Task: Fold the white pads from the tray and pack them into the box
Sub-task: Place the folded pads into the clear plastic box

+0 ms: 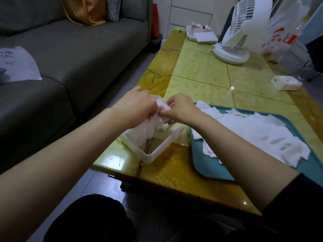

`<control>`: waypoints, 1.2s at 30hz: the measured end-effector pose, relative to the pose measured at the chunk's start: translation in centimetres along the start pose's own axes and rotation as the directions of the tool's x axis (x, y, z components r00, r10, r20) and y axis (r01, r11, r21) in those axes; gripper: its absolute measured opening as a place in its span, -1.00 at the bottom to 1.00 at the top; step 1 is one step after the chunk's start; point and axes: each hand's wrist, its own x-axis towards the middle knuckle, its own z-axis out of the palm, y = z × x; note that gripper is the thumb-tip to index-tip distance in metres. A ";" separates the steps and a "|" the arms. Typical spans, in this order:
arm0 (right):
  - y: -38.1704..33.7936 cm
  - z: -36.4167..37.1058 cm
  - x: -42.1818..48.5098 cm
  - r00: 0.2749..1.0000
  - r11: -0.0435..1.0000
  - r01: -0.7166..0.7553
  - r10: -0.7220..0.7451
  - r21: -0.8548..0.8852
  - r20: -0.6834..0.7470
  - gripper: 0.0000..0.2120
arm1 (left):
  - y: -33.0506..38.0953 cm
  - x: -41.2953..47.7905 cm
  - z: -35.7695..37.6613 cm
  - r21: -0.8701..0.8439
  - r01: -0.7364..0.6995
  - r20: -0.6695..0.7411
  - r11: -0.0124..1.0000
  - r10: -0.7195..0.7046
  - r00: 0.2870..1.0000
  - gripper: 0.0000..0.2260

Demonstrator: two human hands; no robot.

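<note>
Head view. Both hands meet above the far end of a translucent white plastic box (158, 151), which sits at the near-left edge of a glossy yellow-green tiled table (201, 70).

Grip: left hand (138, 105) and right hand (182, 109) each pinch one small white pad (161, 104) held between them, fingers curled in on it. The left fingertips are hidden behind the back of the hand, so the exact contact points are not readable. Fold state of the pad: cannot tell, as the hands cover most of it.

Inside the box, a leaning stack of white pads (144, 132) rests toward the left wall, with its top under the left hand. Count not readable. The far end of the box is hidden by the hands.

Just right of the box is a teal plastic tray (209, 165), cut off by the frame edge on its right and crossed by the right forearm. Loose white pads (253, 133) lie heaped on it, overlapping, and their edges blur together.

Far end of table:
- white desk fan (239, 32)
- white plastic bag with red print (279, 37)
- small white tissue pack (286, 82)
- shallow tray of white pieces (201, 34), too blurred to identify

Grey fabric sofa (78, 49) at left.
</note>
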 end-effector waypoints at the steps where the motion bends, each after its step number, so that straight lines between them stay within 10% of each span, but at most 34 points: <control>1: 0.0 0.2 0.1 0.998 1.000 -0.007 0.009 -0.030 0.067 -0.87 | -0.1 -0.2 0.0 -0.016 0.004 0.005 1.000 -0.004 1.000 -0.79; 9: 0.2 1.3 1.4 0.992 0.886 0.099 -0.125 -0.453 -0.026 -0.82 | -0.7 -1.2 1.2 -0.099 0.054 0.045 0.994 -0.050 0.998 -0.64; 25: 0.2 0.7 0.9 0.964 0.986 0.139 -0.113 -0.094 0.243 -0.70 | -0.2 -1.2 1.0 -0.137 0.063 -0.036 0.989 -0.068 0.997 -0.78; 29: 1.3 -0.3 1.6 0.999 0.965 0.019 -0.011 -0.262 0.035 -0.64 | -0.2 -1.3 1.3 -0.071 0.042 0.016 0.997 -0.041 0.999 -0.76; 36: 0.3 2.3 1.9 0.994 0.840 0.074 -0.018 -0.538 0.108 -0.97 | 0.2 -1.4 1.0 -0.081 0.052 -0.001 0.995 -0.052 0.999 -0.73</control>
